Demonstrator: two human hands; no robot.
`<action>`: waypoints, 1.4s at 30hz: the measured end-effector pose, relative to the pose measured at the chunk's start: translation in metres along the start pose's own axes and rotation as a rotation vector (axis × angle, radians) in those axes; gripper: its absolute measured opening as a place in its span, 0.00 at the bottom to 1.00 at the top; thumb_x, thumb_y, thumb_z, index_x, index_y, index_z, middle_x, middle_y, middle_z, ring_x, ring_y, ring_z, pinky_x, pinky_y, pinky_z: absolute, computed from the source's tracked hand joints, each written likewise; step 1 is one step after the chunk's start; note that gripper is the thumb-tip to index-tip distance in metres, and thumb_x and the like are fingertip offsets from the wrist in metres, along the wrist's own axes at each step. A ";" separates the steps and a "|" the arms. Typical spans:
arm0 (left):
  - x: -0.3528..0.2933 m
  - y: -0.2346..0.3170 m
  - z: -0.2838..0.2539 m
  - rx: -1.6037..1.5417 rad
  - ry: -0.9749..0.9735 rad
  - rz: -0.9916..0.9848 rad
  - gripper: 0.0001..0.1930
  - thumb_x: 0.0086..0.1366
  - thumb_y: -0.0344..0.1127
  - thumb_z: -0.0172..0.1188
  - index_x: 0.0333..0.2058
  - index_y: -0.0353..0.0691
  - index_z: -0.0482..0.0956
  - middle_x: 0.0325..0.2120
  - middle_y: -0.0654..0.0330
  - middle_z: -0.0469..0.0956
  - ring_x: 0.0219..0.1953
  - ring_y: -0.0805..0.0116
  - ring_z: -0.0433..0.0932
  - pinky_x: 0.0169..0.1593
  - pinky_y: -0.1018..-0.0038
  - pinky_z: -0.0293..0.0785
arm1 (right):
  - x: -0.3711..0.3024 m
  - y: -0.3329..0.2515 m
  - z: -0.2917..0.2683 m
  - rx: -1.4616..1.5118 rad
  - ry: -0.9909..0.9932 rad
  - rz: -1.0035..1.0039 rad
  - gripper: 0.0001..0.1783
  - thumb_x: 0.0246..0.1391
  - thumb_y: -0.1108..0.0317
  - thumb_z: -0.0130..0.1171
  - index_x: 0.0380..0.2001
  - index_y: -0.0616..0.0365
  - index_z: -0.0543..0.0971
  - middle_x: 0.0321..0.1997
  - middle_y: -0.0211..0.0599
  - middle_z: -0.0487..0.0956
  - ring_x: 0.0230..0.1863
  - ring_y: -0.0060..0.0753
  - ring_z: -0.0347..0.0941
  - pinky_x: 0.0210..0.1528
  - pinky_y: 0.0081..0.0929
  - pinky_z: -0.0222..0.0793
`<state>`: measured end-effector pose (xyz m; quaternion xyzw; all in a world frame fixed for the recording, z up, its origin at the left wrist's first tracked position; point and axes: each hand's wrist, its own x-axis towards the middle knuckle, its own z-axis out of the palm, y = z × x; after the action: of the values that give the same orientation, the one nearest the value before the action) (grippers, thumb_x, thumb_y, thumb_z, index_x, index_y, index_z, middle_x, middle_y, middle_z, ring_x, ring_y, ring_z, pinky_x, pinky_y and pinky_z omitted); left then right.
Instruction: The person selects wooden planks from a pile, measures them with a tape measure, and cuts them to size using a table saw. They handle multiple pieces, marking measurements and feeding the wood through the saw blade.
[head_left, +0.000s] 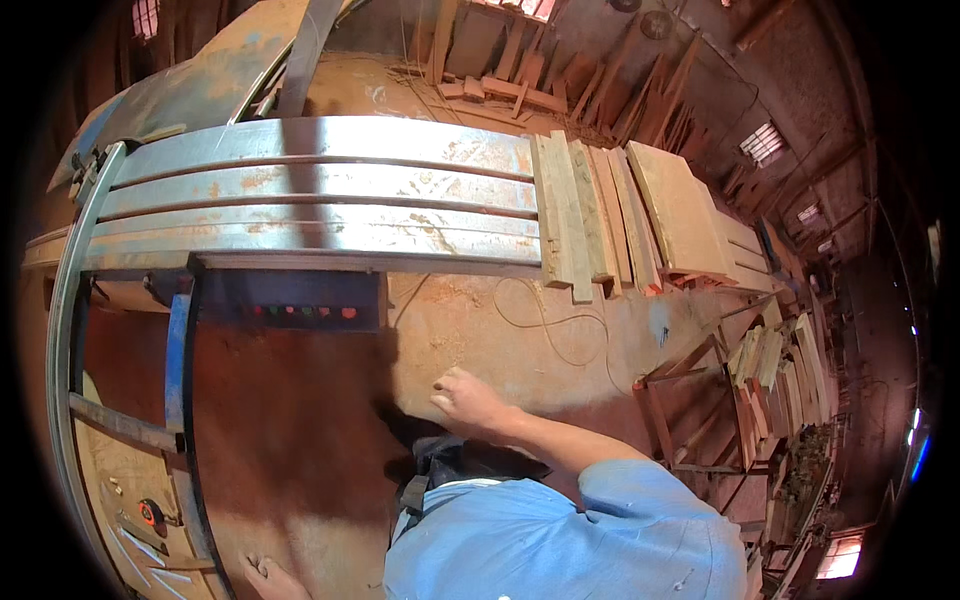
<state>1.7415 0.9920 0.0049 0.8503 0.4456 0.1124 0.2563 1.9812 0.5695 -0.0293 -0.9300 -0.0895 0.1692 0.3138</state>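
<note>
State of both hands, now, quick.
Left hand: cut off by the picture's lower edge; open or closed cannot be told.
Right hand: loosely closed, nothing visible in it.

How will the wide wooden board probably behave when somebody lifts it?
The wide wooden board should be stiff: it looks flat. Being broader, it may feel heavier than any of the narrow strips beside it. Its flat shape should hardly roll.

Planks leaning at the far wall, a barred window, a thin cable on the floor
</note>
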 end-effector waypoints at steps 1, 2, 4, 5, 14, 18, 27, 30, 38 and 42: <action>-0.003 -0.006 -0.006 -0.028 0.012 0.019 0.23 0.71 0.35 0.48 0.61 0.31 0.69 0.50 0.47 0.77 0.52 0.53 0.76 0.55 0.65 0.71 | -0.010 0.005 -0.002 0.043 0.082 0.017 0.18 0.57 0.58 0.59 0.40 0.63 0.82 0.44 0.56 0.78 0.49 0.57 0.75 0.52 0.47 0.71; -0.001 -0.011 -0.011 -0.035 -0.029 -0.015 0.22 0.71 0.35 0.48 0.60 0.31 0.70 0.49 0.47 0.77 0.50 0.55 0.76 0.53 0.67 0.72 | -0.013 0.019 -0.001 0.031 0.071 0.029 0.18 0.57 0.58 0.58 0.40 0.63 0.82 0.44 0.56 0.79 0.49 0.57 0.75 0.52 0.46 0.71; 0.000 -0.019 -0.029 -0.051 -0.092 -0.097 0.20 0.71 0.36 0.48 0.57 0.31 0.72 0.47 0.49 0.77 0.46 0.58 0.77 0.48 0.69 0.74 | -0.007 0.053 0.003 0.007 0.039 0.031 0.19 0.59 0.57 0.57 0.41 0.63 0.83 0.44 0.56 0.80 0.49 0.57 0.76 0.52 0.44 0.71; -0.008 -0.006 -0.041 -0.022 -0.074 -0.120 0.18 0.71 0.36 0.49 0.54 0.31 0.74 0.44 0.49 0.78 0.44 0.61 0.77 0.46 0.70 0.74 | -0.009 0.045 -0.010 -0.008 0.046 0.048 0.19 0.59 0.56 0.56 0.39 0.64 0.83 0.42 0.56 0.81 0.48 0.56 0.77 0.53 0.44 0.72; -0.042 0.093 -0.079 -0.521 0.211 0.014 0.11 0.66 0.35 0.60 0.34 0.30 0.81 0.31 0.45 0.81 0.33 0.53 0.79 0.40 0.62 0.75 | 0.036 0.041 -0.026 0.173 -0.116 -0.024 0.23 0.61 0.56 0.55 0.47 0.67 0.80 0.49 0.56 0.81 0.53 0.52 0.78 0.55 0.39 0.72; -0.070 0.192 -0.091 -0.576 0.203 0.371 0.11 0.65 0.34 0.60 0.35 0.30 0.81 0.31 0.45 0.80 0.33 0.53 0.78 0.39 0.62 0.75 | 0.043 0.061 -0.035 0.267 -0.141 0.029 0.23 0.61 0.57 0.56 0.48 0.67 0.80 0.50 0.55 0.81 0.53 0.50 0.78 0.56 0.38 0.72; -0.123 0.422 -0.052 -0.825 -0.306 1.177 0.09 0.65 0.33 0.60 0.35 0.31 0.80 0.31 0.45 0.80 0.32 0.54 0.77 0.38 0.62 0.74 | 0.024 0.148 -0.087 1.579 0.132 0.386 0.20 0.64 0.50 0.58 0.50 0.52 0.73 0.43 0.38 0.78 0.38 0.32 0.78 0.33 0.28 0.76; -0.129 0.447 -0.037 -0.750 -0.394 1.196 0.09 0.65 0.32 0.60 0.37 0.31 0.79 0.31 0.45 0.79 0.32 0.53 0.77 0.38 0.61 0.74 | 0.022 0.175 -0.108 1.894 0.315 0.293 0.25 0.60 0.44 0.61 0.46 0.54 0.75 0.42 0.36 0.77 0.40 0.34 0.76 0.36 0.33 0.77; -0.141 0.473 -0.015 -0.690 -0.470 1.235 0.08 0.64 0.30 0.62 0.38 0.31 0.79 0.33 0.46 0.80 0.33 0.54 0.76 0.38 0.61 0.74 | 0.042 0.180 -0.121 2.206 0.510 0.251 0.29 0.55 0.37 0.62 0.42 0.52 0.76 0.42 0.33 0.80 0.41 0.39 0.76 0.42 0.39 0.75; -0.140 0.466 -0.022 -0.633 -0.449 1.214 0.08 0.63 0.29 0.62 0.38 0.31 0.79 0.32 0.45 0.80 0.34 0.53 0.77 0.39 0.61 0.74 | 0.051 0.174 -0.123 2.163 0.571 0.330 0.27 0.57 0.39 0.61 0.43 0.52 0.73 0.40 0.33 0.79 0.38 0.38 0.77 0.41 0.37 0.75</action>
<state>1.9781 0.6659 0.2782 0.8355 -0.2231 0.1815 0.4681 2.0842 0.3785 -0.0576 -0.1750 0.3027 -0.0214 0.9367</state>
